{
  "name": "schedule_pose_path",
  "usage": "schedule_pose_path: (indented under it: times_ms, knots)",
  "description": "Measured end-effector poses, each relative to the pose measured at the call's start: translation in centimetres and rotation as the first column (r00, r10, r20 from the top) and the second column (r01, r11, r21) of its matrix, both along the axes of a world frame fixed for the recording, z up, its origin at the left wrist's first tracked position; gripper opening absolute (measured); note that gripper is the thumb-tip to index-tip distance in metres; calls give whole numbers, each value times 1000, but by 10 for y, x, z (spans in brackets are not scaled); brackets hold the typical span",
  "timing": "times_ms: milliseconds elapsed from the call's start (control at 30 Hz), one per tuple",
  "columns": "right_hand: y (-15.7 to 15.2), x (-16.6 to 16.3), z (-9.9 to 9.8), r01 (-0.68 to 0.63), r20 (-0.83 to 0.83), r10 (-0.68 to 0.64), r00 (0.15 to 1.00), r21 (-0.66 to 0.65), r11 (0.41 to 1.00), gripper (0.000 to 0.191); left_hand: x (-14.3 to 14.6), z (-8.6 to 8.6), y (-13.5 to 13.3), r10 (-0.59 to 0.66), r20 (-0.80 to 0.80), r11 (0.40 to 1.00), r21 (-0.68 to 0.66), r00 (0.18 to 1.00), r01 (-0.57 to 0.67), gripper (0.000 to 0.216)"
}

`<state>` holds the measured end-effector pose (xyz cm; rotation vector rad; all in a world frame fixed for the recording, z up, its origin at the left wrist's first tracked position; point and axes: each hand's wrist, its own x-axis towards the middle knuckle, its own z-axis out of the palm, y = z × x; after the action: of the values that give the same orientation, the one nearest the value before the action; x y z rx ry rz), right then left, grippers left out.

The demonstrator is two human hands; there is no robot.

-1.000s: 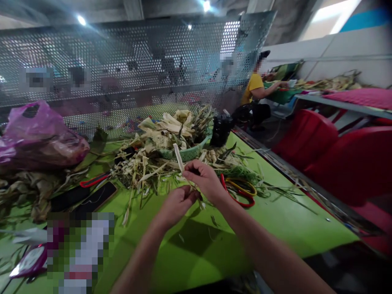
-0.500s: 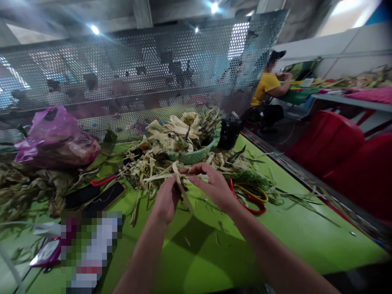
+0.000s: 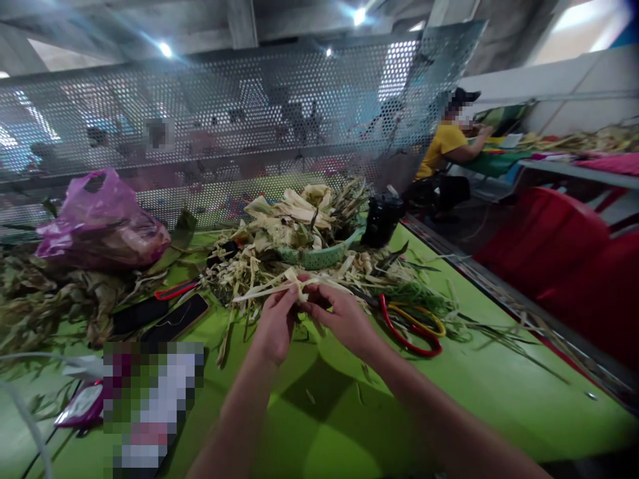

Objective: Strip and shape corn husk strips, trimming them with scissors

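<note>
Both my hands meet over the green table (image 3: 319, 412), pinching a pale dried leaf strip (image 3: 272, 286) that runs sideways between them. My left hand (image 3: 273, 324) grips it from the left with closed fingers. My right hand (image 3: 339, 316) pinches the same strip from the right, where it folds into a small knot. Just behind the hands lies a heap of dried husk strips (image 3: 259, 263), and a green basket (image 3: 319, 256) piled with more husks stands further back.
Red and yellow scissors (image 3: 412, 326) lie to the right of my hands. Two phones (image 3: 172, 318) and a red-handled tool (image 3: 174, 290) lie at left, near a pink plastic bag (image 3: 102, 223). A perforated metal screen (image 3: 224, 133) backs the table. A person in yellow (image 3: 444, 150) sits far right.
The strip stood upright between my hands a second ago; it now lies sideways and is folded at the middle. My hands have moved slightly forward toward the husk heap.
</note>
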<state>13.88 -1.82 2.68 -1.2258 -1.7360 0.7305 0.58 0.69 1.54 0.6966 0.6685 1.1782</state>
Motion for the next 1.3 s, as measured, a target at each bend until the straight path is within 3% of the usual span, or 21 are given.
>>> schedule_pose_path:
  times_ms: [167, 400, 500, 633, 867, 1000, 1167, 1300]
  knots:
    - [2, 4, -2, 51, 13, -52, 999, 32, 998, 17, -3, -4, 4, 66, -93, 997, 33, 993, -63, 32]
    - [6, 11, -3, 58, 129, -59, 990, 8, 998, 20, -7, 2, 5, 67, -4, 995, -67, 998, -68, 32]
    - [8, 11, -3, 41, 12, -40, 999, -74, 996, 23, -9, 5, 5, 56, -3, 998, -38, 998, -56, 31]
    - [10, 10, -2, -113, -326, 25, 945, -251, 961, 26, -7, 6, 2, -2, 26, 999, -34, 1000, 2, 32]
    - [14, 8, -9, -78, -618, -129, 775, -296, 952, 24, 2, 4, -6, -54, -1, 997, -47, 999, 54, 35]
    - [14, 7, -13, -119, -681, -166, 714, -350, 929, 29, 4, 1, -6, -97, -20, 994, -43, 995, 96, 34]
    - [13, 5, -13, 18, -636, -188, 748, -264, 964, 26, 6, 0, -5, -70, -29, 994, -91, 997, 67, 32]
    - [10, 3, -11, 9, -658, -179, 731, -253, 967, 24, 6, 6, -7, -68, 11, 989, -132, 998, 69, 32]
